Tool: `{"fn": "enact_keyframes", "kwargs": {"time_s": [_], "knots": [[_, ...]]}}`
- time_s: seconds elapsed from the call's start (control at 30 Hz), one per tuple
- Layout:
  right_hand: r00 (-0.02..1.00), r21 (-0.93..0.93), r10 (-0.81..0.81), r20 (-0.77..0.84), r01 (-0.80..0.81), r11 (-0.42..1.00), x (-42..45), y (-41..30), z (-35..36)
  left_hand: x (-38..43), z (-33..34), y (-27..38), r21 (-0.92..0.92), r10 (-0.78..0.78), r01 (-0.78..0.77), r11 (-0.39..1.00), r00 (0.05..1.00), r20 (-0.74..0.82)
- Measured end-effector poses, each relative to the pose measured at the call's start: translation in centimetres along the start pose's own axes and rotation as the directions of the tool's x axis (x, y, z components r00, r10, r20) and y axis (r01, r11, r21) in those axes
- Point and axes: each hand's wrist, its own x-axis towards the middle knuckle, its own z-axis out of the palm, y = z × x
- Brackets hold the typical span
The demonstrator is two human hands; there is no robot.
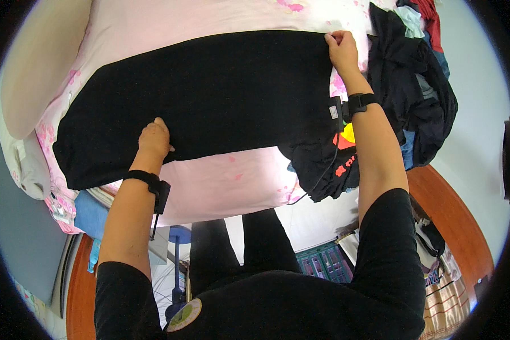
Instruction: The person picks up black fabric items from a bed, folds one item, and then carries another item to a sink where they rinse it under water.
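Observation:
A black cloth garment [221, 93] lies spread lengthwise across a bed with a pink floral sheet [221, 180]. My right hand [343, 49] pinches its far right corner between thumb and fingers. On the garment's near left part rests my left hand [155, 138], fingers partly curled against the fabric; whether it grips any cloth is hard to see. Each wrist wears a black strap with a small device. Under my right forearm, a black garment with a red and yellow print [318, 165] sits crumpled at the bed's near edge.
Dark clothes [403, 80] are heaped along the right side, with red and white pieces at the top. A large pale plush toy [42, 63] occupies the left side. Folded blue denim [91, 214] lies at the near left corner. A blue stand [177, 263] is on the floor.

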Motion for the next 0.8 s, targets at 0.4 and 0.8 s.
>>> {"fn": "enact_keyframes", "kwargs": {"time_s": [0.4, 0.8], "knots": [[0.717, -0.131, 0.461, 0.522, -0.467, 0.875, -4.7, 2.3, -3.3, 0.0, -0.5, 0.4, -0.017, -0.013, 0.013, 1.000, 1.000, 0.008], [0.995, -0.372, 0.100, -0.019, -0.100, 0.923, -15.1, -1.3, -1.0, -1.7, -0.5, -0.2, -0.103, -0.009, 0.003, 0.995, 0.998, -0.057]]}}
